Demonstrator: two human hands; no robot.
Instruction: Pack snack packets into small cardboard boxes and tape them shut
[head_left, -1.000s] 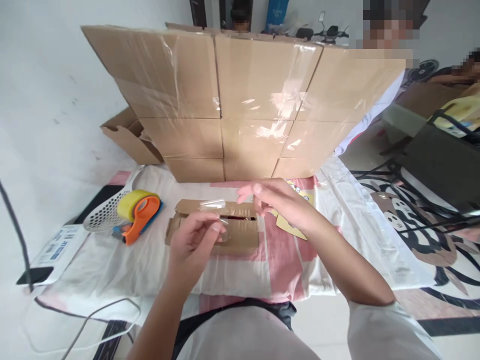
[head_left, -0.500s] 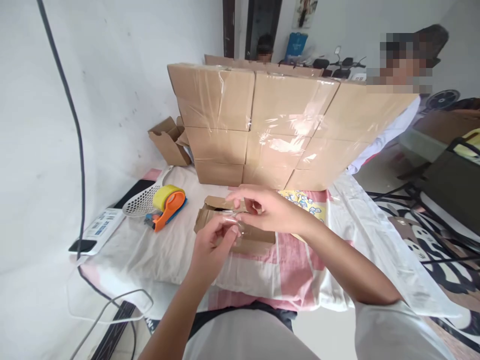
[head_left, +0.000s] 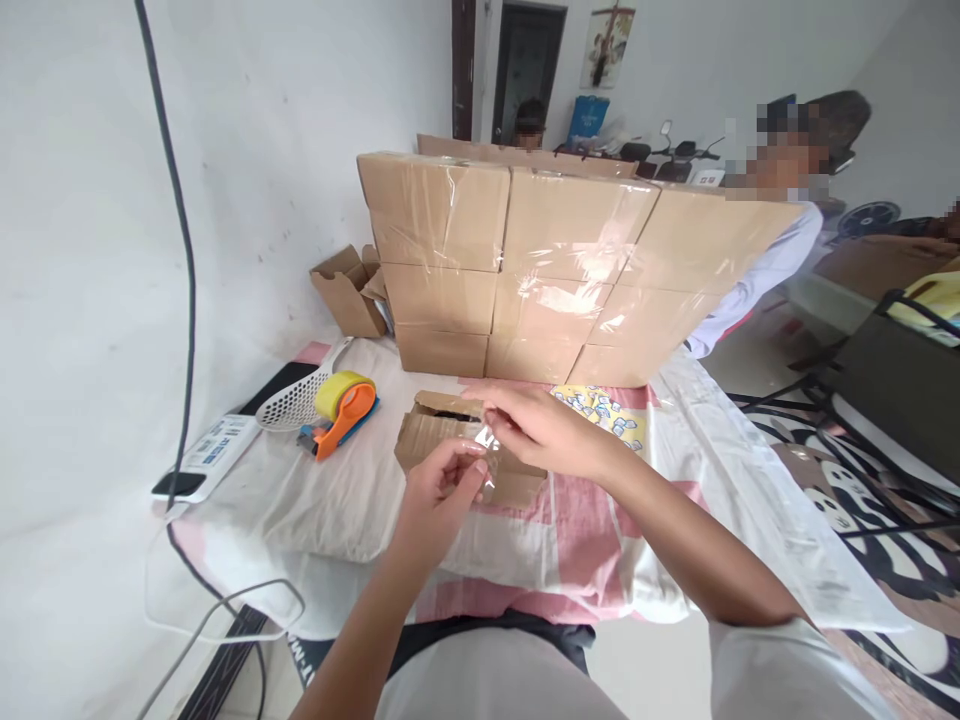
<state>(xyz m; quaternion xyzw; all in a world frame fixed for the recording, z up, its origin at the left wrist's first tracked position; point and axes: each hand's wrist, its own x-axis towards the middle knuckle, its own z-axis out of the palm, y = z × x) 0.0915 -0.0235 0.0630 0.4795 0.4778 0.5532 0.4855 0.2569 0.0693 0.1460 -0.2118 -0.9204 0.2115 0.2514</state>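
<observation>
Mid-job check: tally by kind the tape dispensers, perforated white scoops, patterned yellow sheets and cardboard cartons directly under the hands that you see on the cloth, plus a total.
Tape dispenser: 1
Perforated white scoop: 1
Patterned yellow sheet: 1
Cardboard carton under the hands: 1
Total: 4

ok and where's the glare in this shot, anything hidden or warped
Head view: bright glare streaks the clear wrap on the stacked boxes, with a smaller glint on the clear plastic between the left hand and right hand; head view: blocky pixels hide part of the person at right; head view: the stacked boxes flare toward the top, probably wide-angle distortion.
</observation>
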